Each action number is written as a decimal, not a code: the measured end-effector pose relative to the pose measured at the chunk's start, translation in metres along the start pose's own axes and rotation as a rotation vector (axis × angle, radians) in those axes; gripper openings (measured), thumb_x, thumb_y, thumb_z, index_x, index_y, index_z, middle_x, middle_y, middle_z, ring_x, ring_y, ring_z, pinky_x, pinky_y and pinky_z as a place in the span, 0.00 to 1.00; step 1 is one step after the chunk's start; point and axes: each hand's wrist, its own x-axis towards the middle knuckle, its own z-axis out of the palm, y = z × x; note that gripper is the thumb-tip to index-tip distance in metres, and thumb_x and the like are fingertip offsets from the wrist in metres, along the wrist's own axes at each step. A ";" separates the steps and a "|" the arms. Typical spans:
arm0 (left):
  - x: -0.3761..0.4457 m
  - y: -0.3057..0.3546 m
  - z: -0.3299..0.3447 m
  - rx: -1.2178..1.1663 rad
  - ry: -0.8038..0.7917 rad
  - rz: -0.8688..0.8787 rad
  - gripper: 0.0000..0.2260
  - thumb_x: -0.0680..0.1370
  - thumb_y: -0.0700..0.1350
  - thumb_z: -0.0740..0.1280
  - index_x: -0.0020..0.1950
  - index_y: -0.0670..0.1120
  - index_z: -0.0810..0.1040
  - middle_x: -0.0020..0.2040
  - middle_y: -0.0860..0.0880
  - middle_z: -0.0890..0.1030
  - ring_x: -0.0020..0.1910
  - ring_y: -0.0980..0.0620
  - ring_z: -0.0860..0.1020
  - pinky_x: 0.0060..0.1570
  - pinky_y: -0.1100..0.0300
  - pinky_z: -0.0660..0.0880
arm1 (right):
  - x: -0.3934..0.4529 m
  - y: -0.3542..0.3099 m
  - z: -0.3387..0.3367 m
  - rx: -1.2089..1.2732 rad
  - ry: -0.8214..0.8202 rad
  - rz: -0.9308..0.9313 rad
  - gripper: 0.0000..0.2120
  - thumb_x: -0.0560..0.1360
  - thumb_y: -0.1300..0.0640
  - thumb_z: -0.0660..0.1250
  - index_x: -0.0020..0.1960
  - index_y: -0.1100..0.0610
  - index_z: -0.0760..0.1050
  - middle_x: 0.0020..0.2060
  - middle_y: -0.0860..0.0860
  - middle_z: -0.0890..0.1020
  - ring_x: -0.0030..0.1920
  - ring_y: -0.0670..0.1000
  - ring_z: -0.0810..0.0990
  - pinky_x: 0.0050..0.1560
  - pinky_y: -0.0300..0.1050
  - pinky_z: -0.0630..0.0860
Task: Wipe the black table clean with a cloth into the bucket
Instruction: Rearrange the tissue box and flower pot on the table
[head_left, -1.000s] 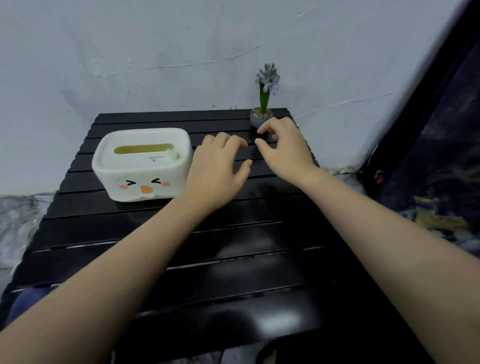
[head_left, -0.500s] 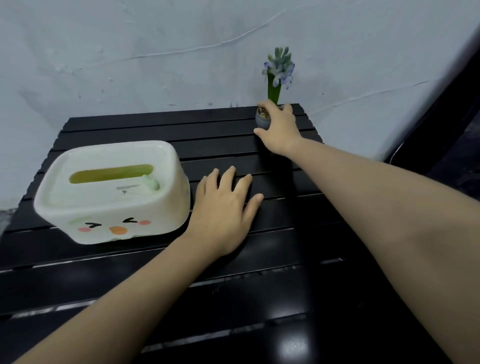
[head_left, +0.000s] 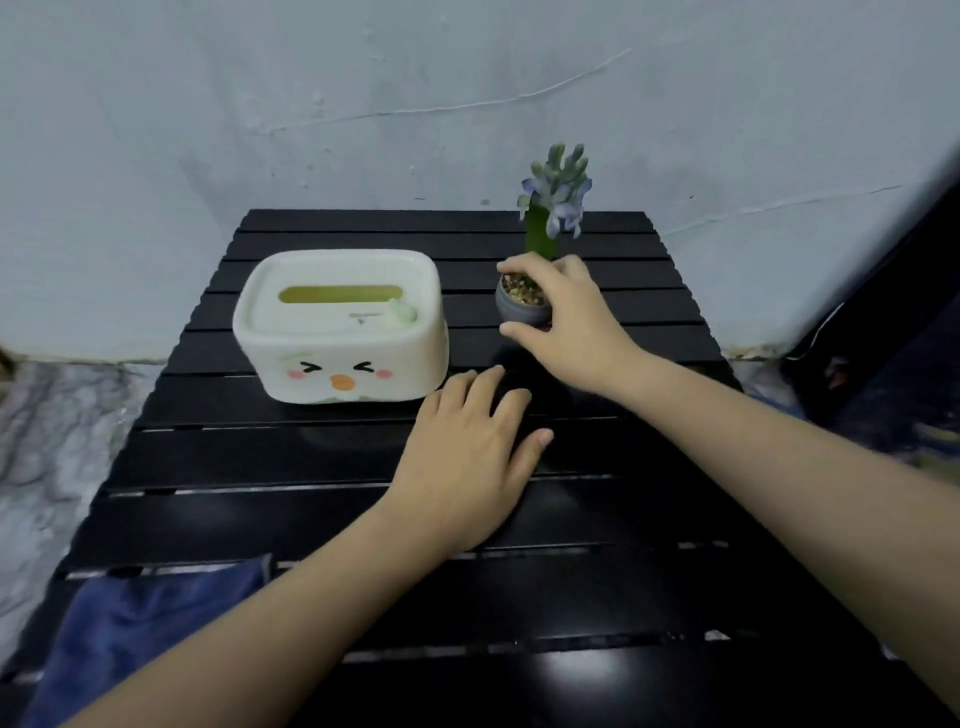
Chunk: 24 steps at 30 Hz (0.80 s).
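The black slatted table (head_left: 311, 457) fills the middle of the view. A blue cloth (head_left: 135, 634) lies at its near left corner, partly under my left forearm. My left hand (head_left: 467, 457) rests flat on the slats with straight fingers, just right of the tissue box. My right hand (head_left: 566, 322) grips a small grey flower pot (head_left: 519, 306) with pebbles and a purple-blue flower, thumb in front and fingers round the back rim. The pot appears slightly off the table. No bucket is in view.
A white tissue box (head_left: 337, 332) with a cartoon face stands on the left half of the table. A pale wall runs behind the table. Dark fabric (head_left: 893, 395) hangs at the right. Marbled floor (head_left: 47, 431) shows at the left.
My right hand has brought the flower pot from the far right edge toward me and the table's middle. My left hand stays flat on the slats. The blue cloth has come into view.
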 end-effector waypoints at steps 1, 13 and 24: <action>-0.011 -0.002 -0.002 0.001 0.001 -0.014 0.27 0.81 0.62 0.47 0.72 0.50 0.71 0.76 0.46 0.68 0.73 0.44 0.66 0.70 0.49 0.66 | -0.010 -0.005 0.006 0.004 -0.010 -0.002 0.25 0.75 0.57 0.74 0.69 0.45 0.71 0.59 0.53 0.69 0.60 0.53 0.72 0.62 0.39 0.65; -0.066 -0.017 0.007 -0.012 -0.009 -0.112 0.24 0.83 0.61 0.51 0.75 0.52 0.69 0.77 0.47 0.66 0.75 0.46 0.64 0.73 0.51 0.63 | -0.048 -0.019 0.044 -0.019 -0.030 0.040 0.26 0.76 0.58 0.72 0.71 0.46 0.70 0.61 0.54 0.67 0.66 0.58 0.69 0.69 0.49 0.69; -0.065 -0.015 0.008 -0.064 -0.003 -0.137 0.24 0.83 0.61 0.52 0.75 0.51 0.68 0.78 0.47 0.64 0.77 0.46 0.60 0.75 0.50 0.60 | -0.051 -0.019 0.044 -0.006 -0.063 0.043 0.25 0.78 0.54 0.71 0.72 0.43 0.68 0.66 0.54 0.66 0.71 0.58 0.65 0.71 0.52 0.68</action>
